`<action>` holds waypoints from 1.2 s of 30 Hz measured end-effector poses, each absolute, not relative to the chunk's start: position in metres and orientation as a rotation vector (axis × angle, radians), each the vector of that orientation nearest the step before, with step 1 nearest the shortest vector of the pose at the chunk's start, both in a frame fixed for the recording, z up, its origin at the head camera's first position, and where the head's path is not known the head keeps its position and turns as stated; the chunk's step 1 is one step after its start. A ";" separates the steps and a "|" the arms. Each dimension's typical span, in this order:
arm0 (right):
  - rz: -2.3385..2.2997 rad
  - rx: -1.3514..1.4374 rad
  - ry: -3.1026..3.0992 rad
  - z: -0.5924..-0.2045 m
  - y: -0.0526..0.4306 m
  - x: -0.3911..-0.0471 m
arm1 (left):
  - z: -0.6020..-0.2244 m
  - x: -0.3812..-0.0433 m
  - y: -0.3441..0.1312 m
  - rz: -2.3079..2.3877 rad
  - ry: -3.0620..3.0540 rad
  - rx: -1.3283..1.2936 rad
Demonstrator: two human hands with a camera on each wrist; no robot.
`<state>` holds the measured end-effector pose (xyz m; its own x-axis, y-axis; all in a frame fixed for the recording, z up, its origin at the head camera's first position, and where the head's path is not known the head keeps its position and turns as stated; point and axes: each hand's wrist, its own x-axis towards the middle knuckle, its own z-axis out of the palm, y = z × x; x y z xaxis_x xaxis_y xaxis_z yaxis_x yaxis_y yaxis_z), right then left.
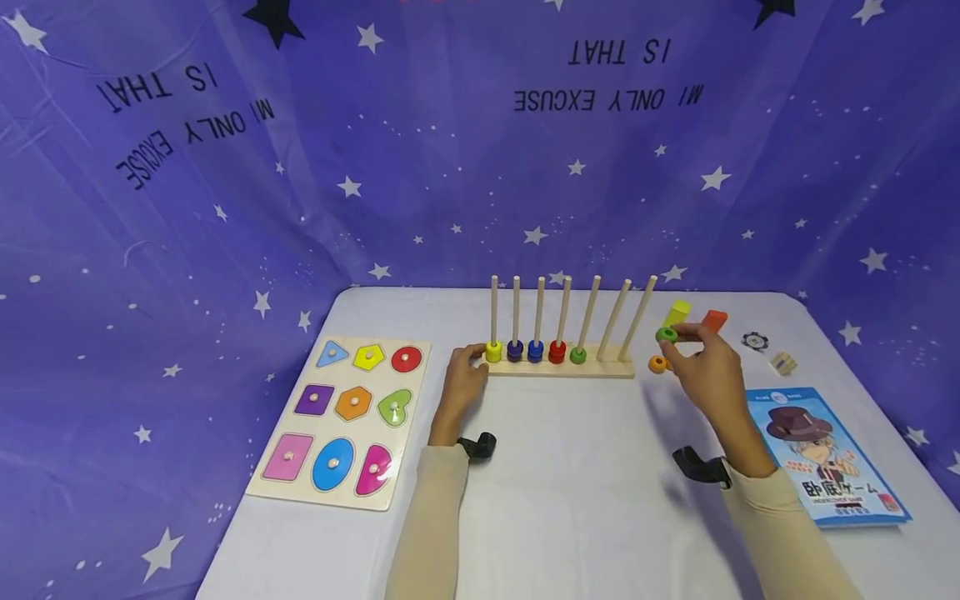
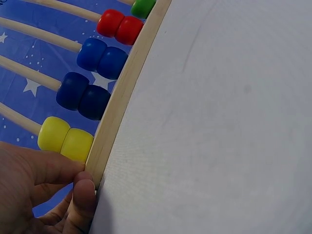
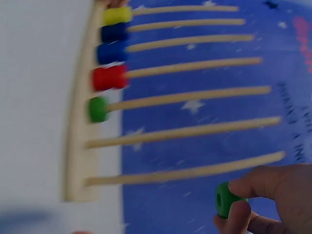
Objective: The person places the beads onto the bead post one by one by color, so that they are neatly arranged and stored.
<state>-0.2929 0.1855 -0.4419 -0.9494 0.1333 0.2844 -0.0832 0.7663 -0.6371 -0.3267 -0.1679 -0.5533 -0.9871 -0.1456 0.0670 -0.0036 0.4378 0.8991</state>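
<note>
My left hand (image 1: 462,379) pinches the left end of a wooden peg stand (image 1: 525,371) between thumb and fingers. Upright pegs rise from its base. Pairs of yellow beads (image 2: 66,139), dark blue beads (image 2: 83,96), blue beads (image 2: 102,58) and red beads (image 2: 120,27) sit on the left pegs, then a single green bead (image 3: 98,109). The two rightmost pegs are bare. My right hand (image 1: 708,371) holds another green bead (image 3: 225,199) in its fingertips, right of the stand and apart from the pegs. Under that hand lies an orange bead (image 1: 657,364), partly covered by it.
At left lies a shape puzzle board (image 1: 341,421). On the right are a blue booklet (image 1: 862,450), a yellow block (image 1: 677,312), a red-orange block (image 1: 715,320), a round black-and-white chip (image 1: 755,340) and a small wooden piece (image 1: 783,362). A purple starry cloth (image 1: 450,192) hangs behind the table.
</note>
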 end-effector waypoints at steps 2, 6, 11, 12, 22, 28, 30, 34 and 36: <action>0.985 0.008 -2.596 -0.419 0.175 -0.294 | -0.553 -0.327 -0.169 -1.594 -2.551 0.140; 1.022 0.097 -2.534 -0.383 0.155 -0.298 | -0.557 -0.327 -0.170 -1.589 -2.564 0.147; 1.074 0.234 -2.522 -0.360 0.128 -0.311 | -0.557 -0.327 -0.171 -1.588 -2.560 0.142; 1.077 0.258 -2.527 -0.358 0.123 -0.315 | -0.557 -0.327 -0.171 -1.589 -2.559 0.141; 1.094 0.300 -2.645 -0.365 0.102 -0.337 | -0.557 -0.326 -0.168 -1.606 -2.551 0.121; 1.049 0.303 -2.665 -0.364 0.101 -0.335 | -0.552 -0.326 -0.169 -1.607 -2.540 0.131; 1.029 0.300 -2.657 -0.364 0.102 -0.334 | -0.551 -0.326 -0.169 -1.608 -2.538 0.135; 1.016 0.237 -2.578 -0.362 0.113 -0.326 | -0.551 -0.327 -0.169 -1.605 -2.552 0.141; 1.016 0.165 -2.530 -0.364 0.124 -0.321 | -0.551 -0.327 -0.170 -1.604 -2.555 0.135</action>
<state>-0.3215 0.1238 -0.3641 -0.9098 0.0410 0.4131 -0.2560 0.7279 -0.6361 -0.3267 -0.1695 -0.5507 -0.9887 -0.1397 0.0552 -0.0110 0.4338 0.9009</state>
